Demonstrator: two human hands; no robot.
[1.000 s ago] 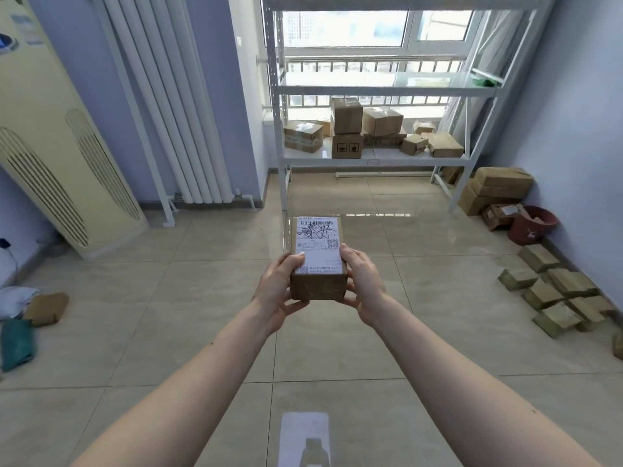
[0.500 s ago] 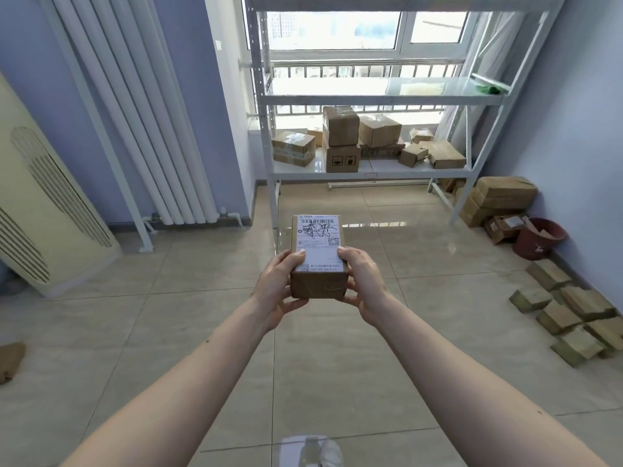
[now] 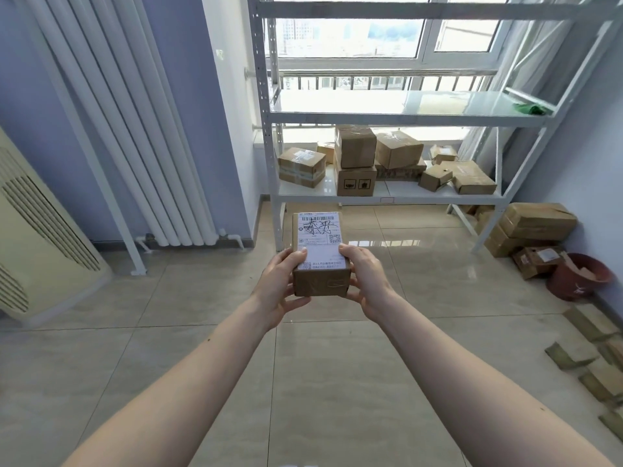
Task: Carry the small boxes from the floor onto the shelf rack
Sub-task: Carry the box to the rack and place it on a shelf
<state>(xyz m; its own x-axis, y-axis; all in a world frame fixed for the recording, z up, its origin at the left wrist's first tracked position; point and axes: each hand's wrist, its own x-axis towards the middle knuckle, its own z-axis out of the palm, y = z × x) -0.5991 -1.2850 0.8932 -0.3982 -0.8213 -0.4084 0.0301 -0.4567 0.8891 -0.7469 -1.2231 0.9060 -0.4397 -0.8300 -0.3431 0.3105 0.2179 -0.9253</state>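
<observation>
— What did the hands have?
— The left hand (image 3: 281,284) and right hand (image 3: 365,281) gripped a small labelled box (image 3: 320,254) by its sides, out in front.
— And the rack?
— The shelf rack (image 3: 387,114) stood ahead; cardboard boxes (image 3: 355,160) sat on its lower shelf.

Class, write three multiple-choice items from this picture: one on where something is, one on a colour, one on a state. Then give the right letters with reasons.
1. Where is the box with the black symbols?
A. on the rack's lower shelf
B. on the floor
C. in the pot

2. What colour is the pot by the right wall?
A. blue
B. reddish brown
C. white

3. How is the labelled box held?
A. by the left hand alone
B. by both hands
C. by neither

Key:
1 A, the symbol box sits on the lower shelf under another carton.
2 B, the pot is reddish brown.
3 B, the left hand and right hand grip the labelled box above the floor.
</observation>
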